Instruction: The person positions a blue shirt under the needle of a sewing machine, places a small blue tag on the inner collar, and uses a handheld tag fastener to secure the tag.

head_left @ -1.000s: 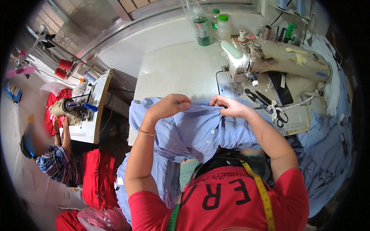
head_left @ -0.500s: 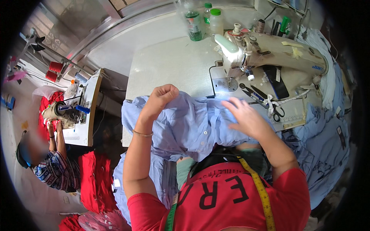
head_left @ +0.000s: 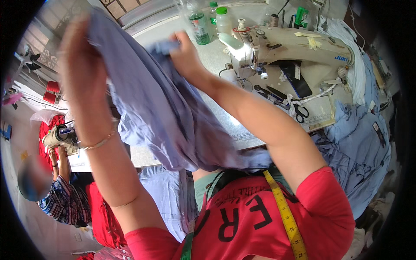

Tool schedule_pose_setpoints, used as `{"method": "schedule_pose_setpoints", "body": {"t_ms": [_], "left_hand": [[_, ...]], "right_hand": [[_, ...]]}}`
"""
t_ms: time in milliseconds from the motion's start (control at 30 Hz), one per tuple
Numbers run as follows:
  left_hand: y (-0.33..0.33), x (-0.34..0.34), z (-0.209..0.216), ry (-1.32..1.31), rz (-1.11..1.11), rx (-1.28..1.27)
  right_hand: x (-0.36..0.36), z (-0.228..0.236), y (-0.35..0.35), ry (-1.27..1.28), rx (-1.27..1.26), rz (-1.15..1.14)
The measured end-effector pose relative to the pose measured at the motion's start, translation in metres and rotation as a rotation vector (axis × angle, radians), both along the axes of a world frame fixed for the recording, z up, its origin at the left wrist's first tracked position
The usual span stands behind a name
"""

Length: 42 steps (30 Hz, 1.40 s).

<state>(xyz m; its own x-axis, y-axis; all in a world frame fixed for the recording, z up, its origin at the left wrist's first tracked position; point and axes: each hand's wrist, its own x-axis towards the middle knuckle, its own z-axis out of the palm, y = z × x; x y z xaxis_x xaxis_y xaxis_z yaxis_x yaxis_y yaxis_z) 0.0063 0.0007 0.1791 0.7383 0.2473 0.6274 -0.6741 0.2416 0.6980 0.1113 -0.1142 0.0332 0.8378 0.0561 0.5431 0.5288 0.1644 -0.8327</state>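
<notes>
A light blue shirt (head_left: 151, 104) hangs stretched and folded between my raised hands, its lower part falling over the table edge towards my lap. My left hand (head_left: 82, 52), smeared by motion, is lifted high at the upper left with the shirt's upper edge in its grip. Farther right and a bit lower, my right hand (head_left: 185, 54) is closed on another part of the shirt, with a bunched bit of cloth sticking out beside the fingers. The white sewing machine (head_left: 303, 47) stands to the right of my right hand, apart from the cloth.
Scissors (head_left: 300, 112) and a dark phone (head_left: 297, 80) lie by the machine. Bottles (head_left: 199, 28) stand at the table's back. Blue garments (head_left: 355, 151) are heaped at right; more blue cloth (head_left: 167, 195) lies below the table. At left, a co-worker (head_left: 65, 199) sits at another machine.
Both hands have risen, the left up and leftward, the right up and leftward too, lifting the shirt off the table. My right hand, with fingers spread before, is now closed on cloth.
</notes>
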Motion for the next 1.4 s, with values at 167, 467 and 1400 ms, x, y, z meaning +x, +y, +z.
{"method": "schedule_pose_setpoints", "body": {"t_ms": [167, 467, 1400], "left_hand": [[-0.032, -0.051, 0.003, -0.104, 0.241, 0.619], [-0.052, -0.051, -0.232, 0.778, -0.037, 0.547], [0.004, -0.046, -0.154, 0.72, -0.314, 0.593]], "right_hand": [[0.034, 0.035, 0.032, -0.277, 0.208, -0.183], [-0.017, -0.134, -0.12, 0.519, -0.175, 0.756], [-0.041, -0.087, -0.108, -0.58, -0.963, -0.024]]}}
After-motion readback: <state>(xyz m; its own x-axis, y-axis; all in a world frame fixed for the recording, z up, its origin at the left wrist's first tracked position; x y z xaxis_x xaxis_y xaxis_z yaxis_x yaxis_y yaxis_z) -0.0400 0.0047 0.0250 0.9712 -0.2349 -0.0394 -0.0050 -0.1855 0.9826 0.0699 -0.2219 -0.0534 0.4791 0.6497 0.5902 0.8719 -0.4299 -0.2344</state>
